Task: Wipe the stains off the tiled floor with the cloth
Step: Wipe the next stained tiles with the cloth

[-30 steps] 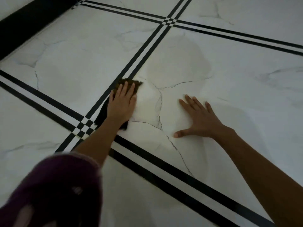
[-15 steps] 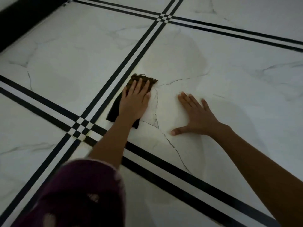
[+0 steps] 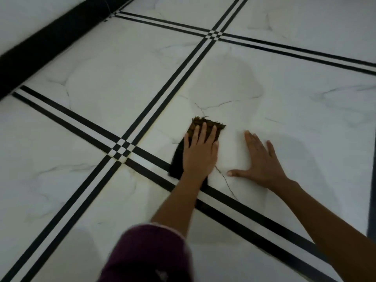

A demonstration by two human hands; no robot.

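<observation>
A dark brown cloth [image 3: 210, 124] with a frayed far edge lies flat on the white marble-look floor tile [image 3: 295, 110]. My left hand [image 3: 200, 153] presses down on the cloth with fingers spread, covering most of it. A dark strip of the cloth shows to the left of my wrist. My right hand [image 3: 260, 161] rests flat and open on the same tile, just right of the cloth, holding nothing. A faint grey damp patch [image 3: 227, 78] spreads on the tile beyond the cloth. Thin dark crack-like veins [image 3: 225, 183] run between my hands.
Double black stripes [image 3: 162, 92] border the tiles and cross in a small checker [image 3: 121, 149] left of the cloth. A black skirting band [image 3: 50, 41] runs along the far left. My purple sleeve [image 3: 150, 255] fills the bottom centre. A dark vertical edge [image 3: 371, 200] stands at far right.
My left hand has slid the cloth rightwards from the stripe onto the tile, closer to my right hand. My right hand stays planted. The view has shifted left.
</observation>
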